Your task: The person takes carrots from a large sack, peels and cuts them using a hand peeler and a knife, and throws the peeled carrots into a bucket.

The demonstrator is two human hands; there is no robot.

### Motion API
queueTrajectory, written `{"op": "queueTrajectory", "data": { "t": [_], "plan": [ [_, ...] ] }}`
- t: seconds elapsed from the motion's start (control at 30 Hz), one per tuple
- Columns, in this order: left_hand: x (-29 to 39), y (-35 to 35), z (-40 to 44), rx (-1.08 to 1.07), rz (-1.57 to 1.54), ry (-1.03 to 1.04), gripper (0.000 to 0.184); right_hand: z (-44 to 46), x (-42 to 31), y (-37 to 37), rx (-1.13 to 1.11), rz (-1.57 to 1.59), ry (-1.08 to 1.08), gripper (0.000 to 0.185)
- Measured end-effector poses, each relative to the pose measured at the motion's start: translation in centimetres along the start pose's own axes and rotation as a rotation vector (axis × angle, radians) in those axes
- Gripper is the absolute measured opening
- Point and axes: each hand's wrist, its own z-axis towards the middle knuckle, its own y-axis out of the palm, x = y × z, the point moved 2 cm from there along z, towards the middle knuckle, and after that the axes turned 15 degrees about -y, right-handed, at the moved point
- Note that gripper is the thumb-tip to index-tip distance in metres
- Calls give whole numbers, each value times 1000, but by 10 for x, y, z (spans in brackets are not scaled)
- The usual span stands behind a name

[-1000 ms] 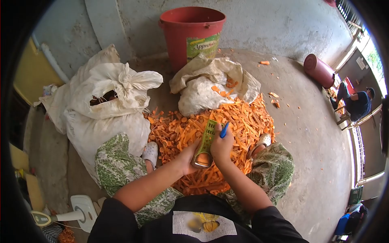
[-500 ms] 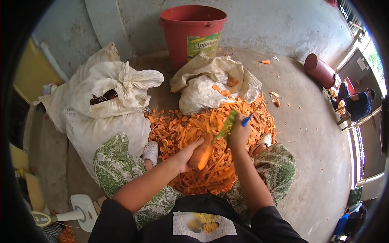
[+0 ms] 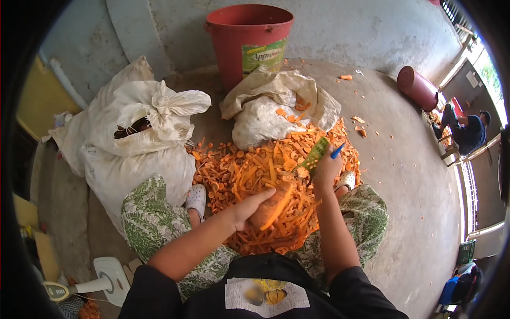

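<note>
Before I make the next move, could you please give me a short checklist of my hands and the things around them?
1. Carrot held in the left hand: ok.
2. Green slotted tool held in the right hand: ok.
3. Tool apart from the left hand: ok, a gap shows.
4. Carrot's underside peeled: cannot tell, it is hidden.
5. Blue item at the right hand free of a blade: cannot tell.
6. Floor between the feet bare: not ok, orange pieces cover it.

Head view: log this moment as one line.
left hand: holds carrot | right hand: holds green tool, blue handle | tool: apart from carrot | below: carrot pieces
</note>
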Motion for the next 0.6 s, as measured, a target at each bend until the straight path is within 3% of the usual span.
{"op": "queueTrajectory", "data": {
  "t": [0.1, 0.17, 0.2, 0.3, 0.4, 0.43, 0.5, 0.57, 0.6],
  "plan": [
    [4, -18, 14, 1, -52, 46, 50, -53, -57, 14, -250, 101, -38, 24],
    [4, -24, 24, -94, -237, 86, 47, -90, -77, 15, -348, 26, -340, 13],
    [7, -17, 13, -63, -134, 77, 42, -101, -82, 14, -376, -4, -380, 11],
    [0, -14, 19, -5, -109, 171, 41, -87, -55, 21, -359, -137, -372, 10],
    [1, -3, 0, 109, 88, 37, 42, -23, -27, 13, -197, -144, -132, 19],
    [0, 2, -4, 108, 87, 38, 42, -10, -26, 8, -50, -28, -22, 23],
    [0, 9, -8, 36, -21, 49, 43, 11, -4, -5, 14, -26, -69, 30],
    [4, -1, -5, 39, -57, 31, 42, -11, -57, -3, -14, 205, -32, 30],
    [7, -5, -4, 9, -125, 34, 41, -25, -62, 0, -96, 150, -65, 29]
  ]
}}
